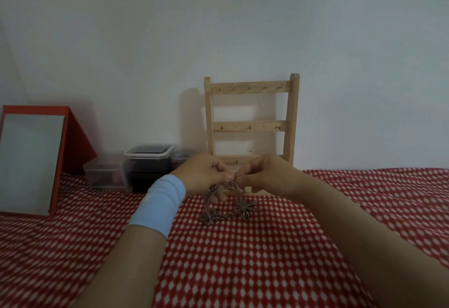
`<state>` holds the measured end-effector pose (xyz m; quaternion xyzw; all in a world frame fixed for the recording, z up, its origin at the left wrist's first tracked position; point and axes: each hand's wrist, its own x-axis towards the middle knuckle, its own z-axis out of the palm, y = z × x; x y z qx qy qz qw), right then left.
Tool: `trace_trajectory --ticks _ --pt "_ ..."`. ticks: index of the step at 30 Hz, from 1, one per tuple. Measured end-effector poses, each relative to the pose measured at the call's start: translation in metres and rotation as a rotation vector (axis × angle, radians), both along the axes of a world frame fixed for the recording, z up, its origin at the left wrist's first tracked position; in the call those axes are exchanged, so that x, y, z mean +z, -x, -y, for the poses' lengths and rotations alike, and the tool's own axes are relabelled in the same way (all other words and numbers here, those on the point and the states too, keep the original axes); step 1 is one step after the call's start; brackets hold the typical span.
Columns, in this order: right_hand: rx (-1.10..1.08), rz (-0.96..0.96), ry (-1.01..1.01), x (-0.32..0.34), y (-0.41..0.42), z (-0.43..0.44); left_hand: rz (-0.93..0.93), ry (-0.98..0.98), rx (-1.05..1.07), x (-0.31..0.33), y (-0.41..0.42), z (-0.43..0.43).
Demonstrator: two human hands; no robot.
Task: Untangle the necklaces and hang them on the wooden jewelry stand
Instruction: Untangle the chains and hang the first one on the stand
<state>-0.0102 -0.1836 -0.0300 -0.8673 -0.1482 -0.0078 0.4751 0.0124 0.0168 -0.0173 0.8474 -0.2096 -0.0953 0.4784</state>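
— Pinching, both: my left hand (204, 174) and right hand (264, 174) meet fingertip to fingertip on the necklaces (244, 205).
— Where do they lie?
— Tangled, hanging just below the pinch, their lower end on the cloth (243, 259), in front of the stand (250, 125).

A home room: red dotted cloth (267, 259), red-framed mirror (29, 161), plastic boxes (145, 164), wooden jewelry stand (250, 125) against a plain wall (218, 28)
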Motion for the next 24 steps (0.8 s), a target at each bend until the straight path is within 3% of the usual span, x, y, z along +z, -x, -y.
trace_trajectory --ticks 6,11,17,24 --pt "0.015 -0.042 0.074 -0.004 0.001 -0.005 0.057 0.03 0.021 -0.015 -0.005 0.005" --pt "-0.021 -0.02 -0.043 -0.005 0.0 -0.001 0.109 0.034 0.049 -0.016 -0.005 0.008" --pt "-0.056 -0.059 -0.183 -0.004 -0.002 0.003 -0.057 0.109 -0.018 -0.016 -0.006 0.005" --pt "-0.025 -0.116 -0.28 -0.008 -0.003 0.003 0.008 0.078 0.018 -0.019 -0.011 0.001"
